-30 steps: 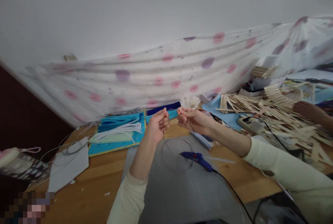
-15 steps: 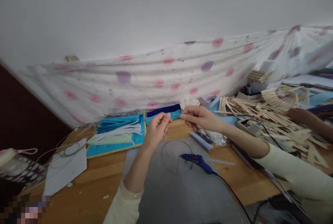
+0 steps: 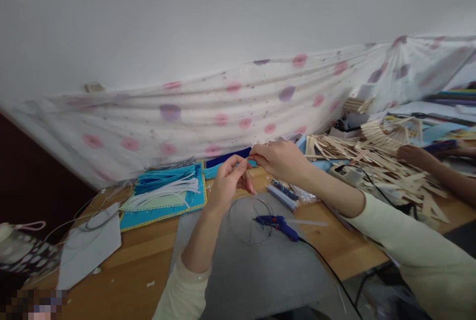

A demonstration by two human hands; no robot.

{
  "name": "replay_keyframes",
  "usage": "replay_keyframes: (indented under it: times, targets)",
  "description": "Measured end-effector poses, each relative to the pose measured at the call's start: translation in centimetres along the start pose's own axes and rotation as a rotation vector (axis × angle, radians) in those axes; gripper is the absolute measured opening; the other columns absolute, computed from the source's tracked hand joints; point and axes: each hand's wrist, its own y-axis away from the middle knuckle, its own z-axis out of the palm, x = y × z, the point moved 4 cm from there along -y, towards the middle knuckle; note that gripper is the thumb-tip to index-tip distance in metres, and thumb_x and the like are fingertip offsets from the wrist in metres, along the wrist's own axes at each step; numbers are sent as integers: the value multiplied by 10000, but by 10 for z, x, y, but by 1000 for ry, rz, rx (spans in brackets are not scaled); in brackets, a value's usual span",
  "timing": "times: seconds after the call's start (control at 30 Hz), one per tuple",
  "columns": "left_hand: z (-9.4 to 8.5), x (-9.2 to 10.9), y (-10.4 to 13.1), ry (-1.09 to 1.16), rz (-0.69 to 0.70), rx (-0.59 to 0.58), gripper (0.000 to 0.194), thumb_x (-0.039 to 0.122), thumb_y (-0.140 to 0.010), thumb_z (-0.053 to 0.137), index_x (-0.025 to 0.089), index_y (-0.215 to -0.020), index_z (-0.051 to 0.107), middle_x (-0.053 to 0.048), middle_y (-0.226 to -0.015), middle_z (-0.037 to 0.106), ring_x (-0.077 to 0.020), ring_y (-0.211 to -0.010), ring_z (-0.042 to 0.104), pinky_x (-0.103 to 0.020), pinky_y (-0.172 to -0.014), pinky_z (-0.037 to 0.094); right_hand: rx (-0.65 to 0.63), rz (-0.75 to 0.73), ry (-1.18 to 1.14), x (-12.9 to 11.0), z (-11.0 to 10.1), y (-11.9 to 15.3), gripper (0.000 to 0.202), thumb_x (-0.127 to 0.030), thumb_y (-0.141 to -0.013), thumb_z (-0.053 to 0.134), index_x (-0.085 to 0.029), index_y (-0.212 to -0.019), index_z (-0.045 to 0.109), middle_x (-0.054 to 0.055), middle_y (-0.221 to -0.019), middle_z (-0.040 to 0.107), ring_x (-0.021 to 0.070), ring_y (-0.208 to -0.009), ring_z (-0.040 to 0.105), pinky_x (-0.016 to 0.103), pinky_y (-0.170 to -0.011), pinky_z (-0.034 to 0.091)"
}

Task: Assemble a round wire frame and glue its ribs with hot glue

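My left hand [image 3: 228,181] is raised above the grey mat [image 3: 241,280], its thumb and forefinger pinched on something too small to make out. Close against it, my right hand [image 3: 282,160] is also pinched, and its fingertips meet those of my left hand. Whatever lies between the fingertips is too thin to tell. Below the hands, a thin wire ring [image 3: 238,243] lies on the mat. A blue glue gun [image 3: 280,224] rests over the ring's right side, with its black cable running toward the lower right.
Blue and white pipe cleaners [image 3: 167,181] lie on a blue board [image 3: 159,217] at the left. A white sheet [image 3: 91,245] sits farther left. Wooden sticks [image 3: 394,166] are heaped at the right, where another person's hand [image 3: 412,155] rests. Plastic packets [image 3: 284,196] lie nearby.
My right hand has moved left to meet my left hand, closing the gap between them. The view has shifted slightly, and more of the other person's arms shows at the right.
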Motion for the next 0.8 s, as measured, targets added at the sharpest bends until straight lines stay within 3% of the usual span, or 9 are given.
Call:
replay_keyframes:
  times: [0.27, 0.6, 0.8]
  targets:
    - [4, -2, 2, 19, 39, 37, 342, 483, -750, 708, 187, -733, 537, 65, -398, 542, -93, -335, 483, -208, -398, 473, 3, 27, -102, 2, 4, 0, 272, -219, -935, 426, -163, -920, 692, 79, -724, 724, 163, -607, 579, 291, -568, 211]
    - [-1, -10, 0, 158, -32, 81, 379, 467, -696, 810, 156, -708, 593, 75, -496, 492, -60, -441, 489, -174, -459, 442, 12, 82, -140, 17, 9, -1, 246, -302, -982, 457, -166, -937, 657, 72, -736, 704, 169, -629, 573, 281, -581, 233]
    - [4, -15, 0, 245, 65, 48, 346, 417, -687, 833, 158, -667, 605, 53, -540, 506, -68, -529, 502, -186, -551, 455, 29, 67, -167, 16, 12, 1, 238, -261, -962, 445, -162, -893, 649, 72, -690, 678, 162, -587, 534, 289, -573, 215]
